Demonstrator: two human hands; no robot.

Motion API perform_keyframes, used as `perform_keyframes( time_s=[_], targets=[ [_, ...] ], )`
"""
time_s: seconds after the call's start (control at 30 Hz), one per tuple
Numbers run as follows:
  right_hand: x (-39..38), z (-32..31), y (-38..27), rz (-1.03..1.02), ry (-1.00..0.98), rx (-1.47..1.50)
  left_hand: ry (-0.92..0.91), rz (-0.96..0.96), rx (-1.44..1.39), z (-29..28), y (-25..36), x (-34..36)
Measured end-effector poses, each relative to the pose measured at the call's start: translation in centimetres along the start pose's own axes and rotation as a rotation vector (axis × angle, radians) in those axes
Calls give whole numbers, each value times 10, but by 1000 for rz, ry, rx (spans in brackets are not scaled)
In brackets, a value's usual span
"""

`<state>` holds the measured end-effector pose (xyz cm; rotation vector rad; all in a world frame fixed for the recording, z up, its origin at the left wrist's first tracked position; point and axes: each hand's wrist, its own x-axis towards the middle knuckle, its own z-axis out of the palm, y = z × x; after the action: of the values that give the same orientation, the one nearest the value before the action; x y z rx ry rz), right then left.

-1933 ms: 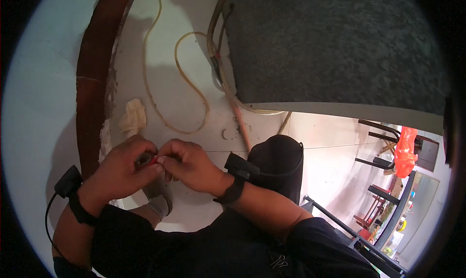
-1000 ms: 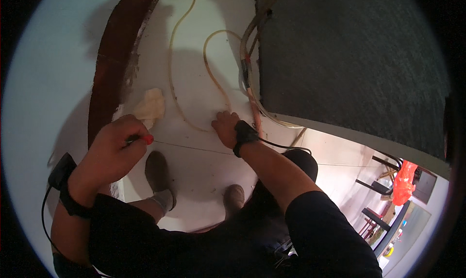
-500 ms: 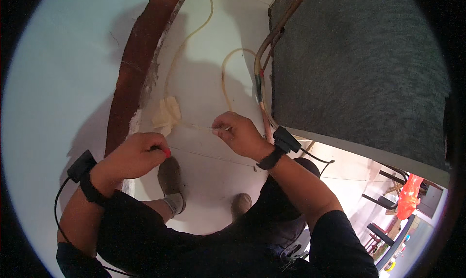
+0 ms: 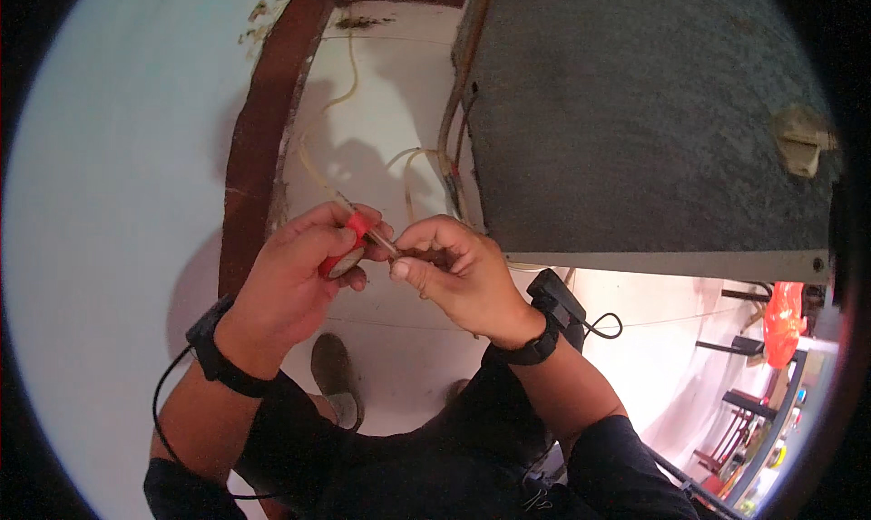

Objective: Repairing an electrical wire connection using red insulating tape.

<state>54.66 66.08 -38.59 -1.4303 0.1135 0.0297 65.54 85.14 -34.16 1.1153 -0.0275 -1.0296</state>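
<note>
My left hand (image 4: 299, 270) holds a small roll of red tape (image 4: 347, 261), with its thumb and fingers closed round it. A red strip from the roll lies against a thin, yellowish clear hose (image 4: 315, 169) between my hands. Close by on the right, my right hand (image 4: 467, 284) pinches the hose between thumb and fingertips. From my left hand the hose runs up and away over the pale floor. Another loop of hose (image 4: 408, 180) lies beyond my right hand. How the tape sits on the far side of the hose is hidden by my fingers.
A big dark grey panel (image 4: 635, 121) stands at the right, with a thicker pipe (image 4: 454, 93) along its left edge. A white wall (image 4: 127, 157) with a dark red base band (image 4: 249, 157) rises at the left. An orange-red plastic bag (image 4: 782, 325) hangs at the far right.
My left hand has moved up and right to meet the hose, and the red tape roll now shows in it. My hands are closer together. The view has shifted, showing more of the far floor.
</note>
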Motion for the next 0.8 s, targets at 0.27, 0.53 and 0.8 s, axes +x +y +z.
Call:
perform_keyframes(
  time_s=[0.27,0.53,0.8],
  targets=[
    [-19,-32,1,-241,91,-319,-123,247,-105,41,27,15],
    [-48,-26,-49,-102,252,-135,-244,359,68,36,29,38],
    [-57,-31,-34,-43,243,65,-321,223,122,46,-33,63]
  ],
)
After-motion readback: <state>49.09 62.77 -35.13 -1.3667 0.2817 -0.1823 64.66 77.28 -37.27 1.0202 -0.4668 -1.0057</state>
